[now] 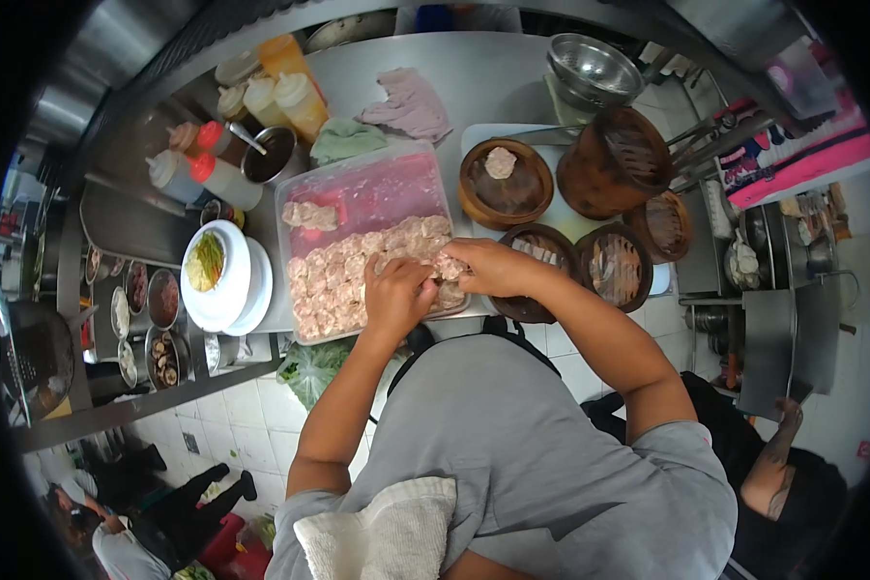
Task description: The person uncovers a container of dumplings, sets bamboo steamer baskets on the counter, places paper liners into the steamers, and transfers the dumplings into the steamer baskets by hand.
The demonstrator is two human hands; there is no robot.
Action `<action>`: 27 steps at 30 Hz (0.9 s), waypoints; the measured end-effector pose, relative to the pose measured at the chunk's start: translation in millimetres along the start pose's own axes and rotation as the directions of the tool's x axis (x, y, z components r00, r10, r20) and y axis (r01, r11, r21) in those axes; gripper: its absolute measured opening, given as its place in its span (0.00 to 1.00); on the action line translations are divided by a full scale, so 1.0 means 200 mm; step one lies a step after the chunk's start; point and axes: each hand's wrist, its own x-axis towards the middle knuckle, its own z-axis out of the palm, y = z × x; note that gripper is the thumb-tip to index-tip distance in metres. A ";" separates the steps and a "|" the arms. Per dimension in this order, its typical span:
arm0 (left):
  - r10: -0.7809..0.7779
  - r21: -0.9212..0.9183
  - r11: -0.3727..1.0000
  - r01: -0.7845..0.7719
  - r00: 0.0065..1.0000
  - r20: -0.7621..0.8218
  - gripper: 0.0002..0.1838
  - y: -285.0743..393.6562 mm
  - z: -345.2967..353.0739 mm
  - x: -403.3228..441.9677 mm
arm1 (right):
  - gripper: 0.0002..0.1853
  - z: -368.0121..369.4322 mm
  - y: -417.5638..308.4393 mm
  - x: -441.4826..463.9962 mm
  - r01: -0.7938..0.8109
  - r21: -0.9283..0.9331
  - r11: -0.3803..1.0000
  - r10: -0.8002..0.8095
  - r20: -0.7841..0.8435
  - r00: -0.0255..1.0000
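A shallow clear tray (420, 179) with a pinkish base sits before me, its near part packed with rows of pale meat dumplings (333, 275) like siu mai. My right hand (498, 268) pinches one dumpling (447, 265) at the tray's right side. Beside it, the bent fingers of my left hand (396, 298) close at the edge of the rows, against a dumpling partly hidden by them. A few more dumplings (309, 216) lie apart at the tray's left. To the right, a round wooden steamer basket (474, 208) holds a single dumpling (500, 162).
More steamer baskets (614, 266) and a taller brown steamer stack (614, 159) stand at the right. Sauce bottles (300, 101), a metal pot (271, 159) and stacked white plates (251, 300) line the left. Cloths (406, 101) and a colander (594, 70) lie behind. A co-worker (793, 483) is at lower right.
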 end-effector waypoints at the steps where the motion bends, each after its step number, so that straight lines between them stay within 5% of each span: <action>1: -0.026 0.020 0.999 0.026 1.000 0.003 0.07 0.00 0.01 0.00 | 0.22 0.00 0.02 -0.02 0.086 0.007 0.996 -0.084 -0.145 0.986; 4: -0.064 0.016 0.998 0.064 0.998 0.016 0.07 0.02 0.00 0.00 | 0.21 -0.15 0.02 -0.11 0.197 -0.015 0.980 -0.178 -0.499 0.848; 6: -0.064 0.045 0.997 0.063 0.998 0.024 0.11 0.04 -0.02 0.01 | 0.21 -0.23 0.08 -0.14 0.017 0.197 0.980 0.114 -0.636 0.763; 8: -0.061 0.049 0.997 0.061 0.998 0.017 0.12 0.06 -0.03 0.02 | 0.19 -0.29 0.16 -0.15 -0.229 -0.060 0.972 0.097 -0.780 0.618; 15: -0.034 0.006 0.999 0.033 0.995 0.091 0.12 0.06 -0.05 0.02 | 0.26 -0.28 0.26 -0.04 -0.592 -0.220 0.775 0.216 -0.788 0.576; 18: -0.024 0.037 0.999 0.021 0.996 0.089 0.12 0.05 -0.05 0.00 | 0.27 -0.27 0.25 -0.03 -0.626 -0.259 0.735 0.196 -0.803 0.563; 22: -0.089 0.011 0.996 0.088 0.992 0.088 0.11 0.04 -0.10 -0.02 | 0.25 -0.24 0.04 -0.09 -0.430 -0.223 0.875 0.058 -0.833 0.550; 24: -0.059 -0.069 0.996 0.064 0.996 0.070 0.13 0.01 -0.15 -0.01 | 0.21 -0.16 -0.04 -0.10 -0.110 -0.233 0.966 -0.065 -0.635 0.769; 27: -0.041 0.010 0.999 0.040 0.991 0.129 0.21 -0.01 -0.24 -0.04 | 0.12 -0.02 -0.11 -0.04 0.156 -0.377 0.913 -0.299 -0.359 0.884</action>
